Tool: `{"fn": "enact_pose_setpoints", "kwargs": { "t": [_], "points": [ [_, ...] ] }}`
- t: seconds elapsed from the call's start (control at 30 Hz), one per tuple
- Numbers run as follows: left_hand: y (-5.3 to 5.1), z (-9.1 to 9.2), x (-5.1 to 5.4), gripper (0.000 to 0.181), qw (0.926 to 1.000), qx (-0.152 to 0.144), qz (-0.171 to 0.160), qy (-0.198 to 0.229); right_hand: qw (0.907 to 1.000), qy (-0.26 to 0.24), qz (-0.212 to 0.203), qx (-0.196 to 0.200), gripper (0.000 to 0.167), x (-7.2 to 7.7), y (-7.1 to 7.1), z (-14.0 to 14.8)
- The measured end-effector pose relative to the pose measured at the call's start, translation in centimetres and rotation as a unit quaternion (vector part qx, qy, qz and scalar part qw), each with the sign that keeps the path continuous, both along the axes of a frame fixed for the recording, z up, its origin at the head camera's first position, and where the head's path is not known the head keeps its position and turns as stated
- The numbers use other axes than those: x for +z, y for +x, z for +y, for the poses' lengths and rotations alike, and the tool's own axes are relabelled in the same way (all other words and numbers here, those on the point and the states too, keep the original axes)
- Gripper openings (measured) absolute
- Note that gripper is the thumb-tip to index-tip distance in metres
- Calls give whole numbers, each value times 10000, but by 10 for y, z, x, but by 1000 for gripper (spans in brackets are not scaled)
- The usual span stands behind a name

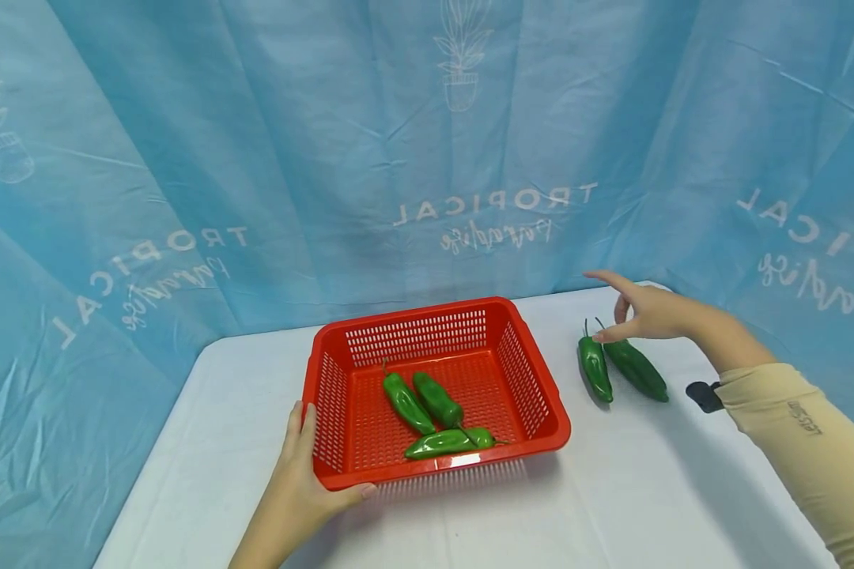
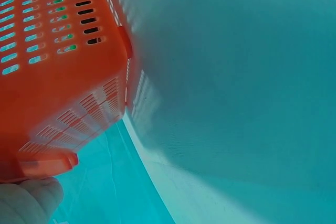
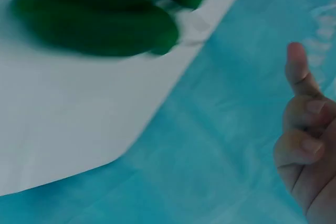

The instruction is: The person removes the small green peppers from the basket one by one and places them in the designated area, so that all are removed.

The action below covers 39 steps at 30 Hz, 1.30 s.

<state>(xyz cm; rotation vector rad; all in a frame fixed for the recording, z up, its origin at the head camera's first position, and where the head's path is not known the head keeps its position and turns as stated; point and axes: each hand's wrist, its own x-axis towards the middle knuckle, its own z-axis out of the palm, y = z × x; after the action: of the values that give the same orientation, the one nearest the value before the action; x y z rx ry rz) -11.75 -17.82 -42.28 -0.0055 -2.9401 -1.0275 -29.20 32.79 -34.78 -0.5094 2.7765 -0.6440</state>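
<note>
A red perforated plastic basket (image 1: pixel 434 466) sits on the white-covered table, with several green peppers (image 1: pixel 407 403) lying inside. My left hand (image 1: pixel 302 478) holds its near left corner, thumb along the front rim and fingers against the left side. In the left wrist view, fingertips (image 2: pixel 44 195) show at the basket's rim (image 2: pixel 42 167). To the right, two more green peppers (image 1: pixel 595 370) lie side by side on the cloth. Above their stem ends is my right hand (image 1: pixel 651 310), index finger and thumb apart, other fingers curled, holding nothing. Whether the thumb touches a pepper, I cannot tell.
A blue curtain (image 1: pixel 370 158) with printed lettering hangs behind and around the white table (image 1: pixel 235 411). The table's far edge runs just behind the basket and the loose peppers. A black strap piece (image 1: pixel 704 397) sticks out at the right wrist.
</note>
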Motion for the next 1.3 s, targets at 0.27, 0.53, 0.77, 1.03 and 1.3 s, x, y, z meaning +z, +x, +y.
{"fn": "enact_pose_setpoints", "kwargs": {
  "t": [0.27,0.53,0.77,1.03,1.3],
  "points": [
    [2,-2,-3,144,10000,-20,62,17,9952,-694,248,649,105,23,-6,-71],
    [1,-1,-4,144,9999,-31,78,83,9824,-1024,117,1556,102,28,-7,-129],
    [1,-2,-5,143,9998,-65,178,68,9716,-1060,-339,2088,103,17,-10,-163],
    [2,-2,-4,143,9998,-44,213,-39,9687,-601,-1094,2146,105,-3,-13,-185],
    [2,-2,-4,142,9998,-51,175,18,9645,-229,-1430,2208,107,-26,-9,-197]
  ]
}}
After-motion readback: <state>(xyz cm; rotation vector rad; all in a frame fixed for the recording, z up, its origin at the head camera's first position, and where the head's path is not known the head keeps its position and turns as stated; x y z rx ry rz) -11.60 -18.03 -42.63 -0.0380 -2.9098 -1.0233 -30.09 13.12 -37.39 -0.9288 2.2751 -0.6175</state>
